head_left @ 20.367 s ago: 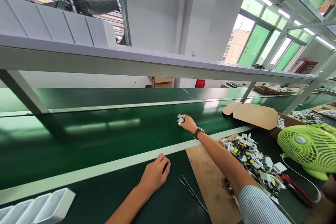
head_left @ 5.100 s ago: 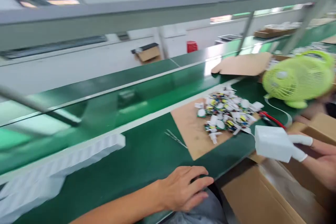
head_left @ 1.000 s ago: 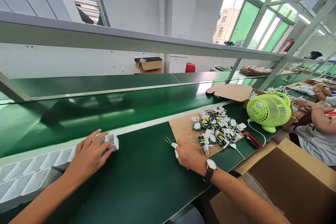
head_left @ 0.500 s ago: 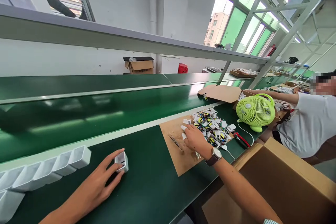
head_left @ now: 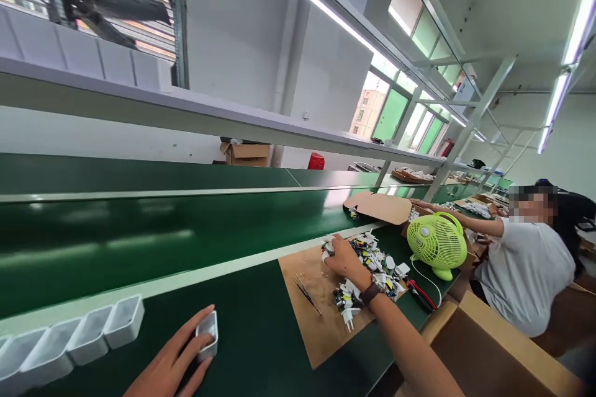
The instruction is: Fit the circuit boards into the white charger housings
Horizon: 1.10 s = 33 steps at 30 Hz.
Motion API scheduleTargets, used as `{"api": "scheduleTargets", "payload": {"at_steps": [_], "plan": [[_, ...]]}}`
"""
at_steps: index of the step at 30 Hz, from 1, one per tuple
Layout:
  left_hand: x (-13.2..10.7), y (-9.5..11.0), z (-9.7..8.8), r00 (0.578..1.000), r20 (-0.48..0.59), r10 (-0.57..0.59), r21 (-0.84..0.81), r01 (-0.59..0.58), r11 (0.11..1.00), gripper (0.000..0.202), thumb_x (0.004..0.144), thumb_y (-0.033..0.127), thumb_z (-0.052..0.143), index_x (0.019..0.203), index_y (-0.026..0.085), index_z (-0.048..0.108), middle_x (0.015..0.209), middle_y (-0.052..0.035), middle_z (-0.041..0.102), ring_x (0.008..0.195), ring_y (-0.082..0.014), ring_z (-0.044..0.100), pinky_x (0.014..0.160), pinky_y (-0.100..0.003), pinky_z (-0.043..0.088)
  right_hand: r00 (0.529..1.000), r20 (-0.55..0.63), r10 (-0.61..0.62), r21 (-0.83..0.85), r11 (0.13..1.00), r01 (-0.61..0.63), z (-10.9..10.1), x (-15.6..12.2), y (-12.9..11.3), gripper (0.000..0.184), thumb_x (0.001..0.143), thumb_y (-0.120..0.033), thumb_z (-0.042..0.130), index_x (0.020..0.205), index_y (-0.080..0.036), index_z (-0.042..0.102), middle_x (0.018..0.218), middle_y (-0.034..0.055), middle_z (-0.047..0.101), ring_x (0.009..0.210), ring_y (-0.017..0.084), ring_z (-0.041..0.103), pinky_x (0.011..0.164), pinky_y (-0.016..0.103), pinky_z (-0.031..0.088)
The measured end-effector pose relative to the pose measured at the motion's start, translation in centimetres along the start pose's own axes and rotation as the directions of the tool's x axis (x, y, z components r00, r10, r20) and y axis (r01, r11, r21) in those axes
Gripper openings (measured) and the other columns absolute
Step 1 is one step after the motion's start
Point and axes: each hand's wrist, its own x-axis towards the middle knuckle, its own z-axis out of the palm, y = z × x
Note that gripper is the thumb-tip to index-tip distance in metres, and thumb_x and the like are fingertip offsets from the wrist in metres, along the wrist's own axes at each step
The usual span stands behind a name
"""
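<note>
My left hand (head_left: 174, 360) has its thumb and fingers around a small white plastic housing (head_left: 213, 326), an open-topped box resting on the green bench. My right hand (head_left: 347, 262) is at the left edge of a heap of small electronic parts (head_left: 375, 258), its fingers bent and pinched on a small electronic part (head_left: 327, 249), white and dark; the fingers hide most of it. White covers show on the fingertips. Below that wrist lies a white two-pin plug piece (head_left: 348, 319). Tweezers (head_left: 307, 295) lie on the brown cardboard sheet (head_left: 311, 338), left of the hand.
A row of white housings (head_left: 90, 338) stands at the left. Right of the heap are red-handled pliers (head_left: 421, 295) and a lime-green fan (head_left: 436, 242). An open carton (head_left: 493, 347) stands at the bench edge. Another person (head_left: 526, 260) works beyond the fan.
The view has tilted upward. My right hand's fingers, stretched over the sheet before, are now bent and pinched on a part. My left hand still holds the white housing.
</note>
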Motion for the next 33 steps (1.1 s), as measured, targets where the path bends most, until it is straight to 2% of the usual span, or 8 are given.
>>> {"api": "scheduleTargets", "payload": {"at_steps": [3,6,9,12,19,24,28,33], "plan": [[0.4,1.2,-0.4,0.996,-0.023,-0.086,-0.001,0.086,0.996,0.024,0.102,0.027,0.049,0.122,0.028,0.063,0.156,-0.01,0.05,0.113,-0.0259,0.073,0.084,-0.032,0.066,0.995,-0.046,-0.092,0.163,0.982,0.099,-1.8,0.2,-1.6,0.04,0.094,-0.015,0.045,0.132,-0.015,0.059,0.122,0.0131,0.071,0.11,0.022,0.068,0.098,0.037,0.054],[1.0,1.9,-1.1,0.994,-0.032,-0.107,0.017,0.107,0.994,0.027,0.099,0.026,0.052,0.124,0.024,0.059,0.149,-0.0145,0.055,0.107,-0.0266,0.073,0.084,-0.036,0.064,0.953,0.111,-0.281,0.471,0.86,0.199,-1.0,-0.1,-4.8,0.036,0.104,-0.034,0.041,0.125,-0.017,0.064,0.111,0.0094,0.074,0.096,0.021,0.072,0.086,0.034,0.059],[1.2,1.9,-1.8,0.978,-0.037,-0.203,0.054,0.205,0.977,0.045,0.094,0.024,0.055,0.139,0.022,0.049,0.145,-0.0175,0.056,0.111,-0.0294,0.07,0.093,-0.044,0.061,0.797,0.351,-0.492,0.66,0.733,0.163,2.3,-0.8,-9.1,0.043,0.103,-0.052,0.047,0.106,-0.016,0.072,0.086,0.0052,0.075,0.075,0.018,0.071,0.068,0.03,0.058],[1.2,1.8,-2.1,0.945,-0.039,-0.326,0.036,0.327,0.944,0.059,0.089,0.021,0.056,0.146,0.02,0.042,0.142,-0.0177,0.055,0.116,-0.0316,0.065,0.098,-0.049,0.057,0.7,0.451,-0.554,0.632,0.752,0.188,5.9,-1.0,-13.3,0.037,0.096,-0.051,0.062,0.096,-0.016,0.075,0.077,0.0021,0.073,0.066,0.016,0.068,0.061,0.025,0.054],[1.4,1.5,-2.0,0.878,-0.017,-0.478,-0.055,0.476,0.878,0.065,0.083,0.018,0.055,0.147,0.019,0.039,0.14,-0.0162,0.053,0.125,-0.0317,0.059,0.106,-0.052,0.052,0.88,0.309,-0.36,0.385,0.894,0.231,7.0,-0.2,-16.3,0.043,0.1,-0.04,0.058,0.131,-0.011,0.062,0.12,0.0193,0.067,0.099,0.028,0.068,0.091,0.041,0.05],[1.7,1.6,-2.4,0.868,0.015,-0.496,-0.089,0.495,0.864,0.067,0.083,0.017,0.057,0.147,0.02,0.04,0.139,-0.0155,0.054,0.125,-0.0312,0.059,0.108,-0.051,0.05,0.837,0.4,-0.373,0.293,0.918,0.268,7.1,-2.2,-15.5,0.05,0.093,-0.053,0.066,0.122,-0.012,0.066,0.109,0.017,0.071,0.093,0.03,0.071,0.085,0.041,0.054],[1.8,1.7,-2.6,0.857,0.056,-0.513,-0.102,0.516,0.85,0.067,0.085,0.018,0.057,0.149,0.02,0.037,0.141,-0.0164,0.052,0.127,-0.0322,0.058,0.108,-0.052,0.05,0.806,0.22,-0.55,0.561,0.747,0.356,8.8,-2.8,-14.5,0.063,0.092,-0.029,0.068,0.15,-0.016,0.046,0.134,0.0156,0.063,0.113,0.024,0.066,0.099,0.039,0.054],[1.6,1.6,-2.5,0.834,0.079,-0.546,-0.129,0.552,0.824,0.07,0.085,0.018,0.059,0.151,0.022,0.033,0.144,-0.0157,0.05,0.129,-0.0328,0.055,0.112,-0.056,0.047,0.807,0.035,-0.589,0.549,0.687,0.477,10.7,-2.8,-14.4,0.069,0.086,-0.036,0.078,0.146,-0.016,0.051,0.128,0.0174,0.065,0.12,0.031,0.061,0.102,0.049,0.052]]}}
